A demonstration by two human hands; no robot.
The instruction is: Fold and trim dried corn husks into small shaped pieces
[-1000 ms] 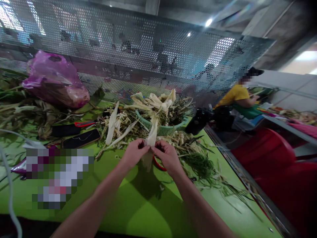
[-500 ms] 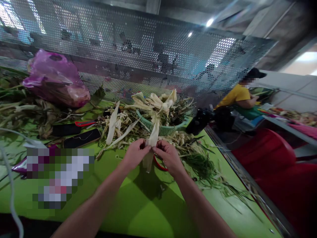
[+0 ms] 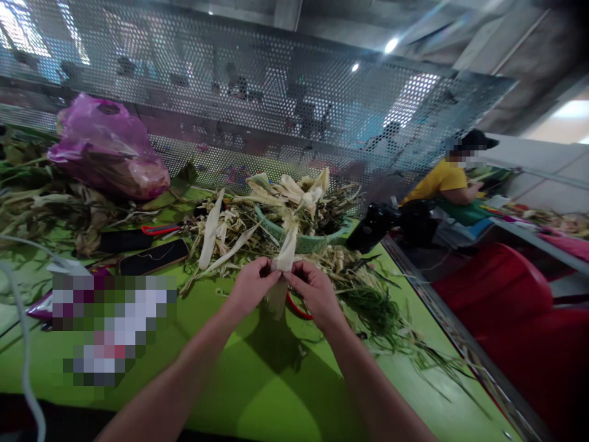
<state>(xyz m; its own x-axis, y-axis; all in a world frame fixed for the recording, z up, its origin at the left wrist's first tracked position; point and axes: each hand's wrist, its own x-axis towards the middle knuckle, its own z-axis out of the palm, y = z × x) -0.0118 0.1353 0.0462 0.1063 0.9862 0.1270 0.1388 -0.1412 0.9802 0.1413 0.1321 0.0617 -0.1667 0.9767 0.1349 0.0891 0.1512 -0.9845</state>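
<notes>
Both of my hands pinch a pale dried corn husk (image 3: 288,248) at the middle of the table, thumbs close together. My left hand (image 3: 253,283) is closed on its left edge and my right hand (image 3: 313,287) on its right edge. The husk's upper part rises toward a green basket (image 3: 313,244) heaped with dried husks, and its lower end hangs below my fingers. Beneath my right hand shows the red handle of a tool (image 3: 299,306), partly hidden. Loose husk strips (image 3: 211,236) lie beyond my left hand.
Dark phone (image 3: 154,256) and a red-handled cutter (image 3: 161,229) lie to the left, before a purple plastic bag (image 3: 108,150). Green fibres (image 3: 380,310) spread at right. A perforated metal screen (image 3: 207,110) backs the table. A person in yellow (image 3: 439,178) sits beyond a red chair (image 3: 501,282).
My hands keep their pinch on the husk with almost no movement. The whole view has shifted very slightly.
</notes>
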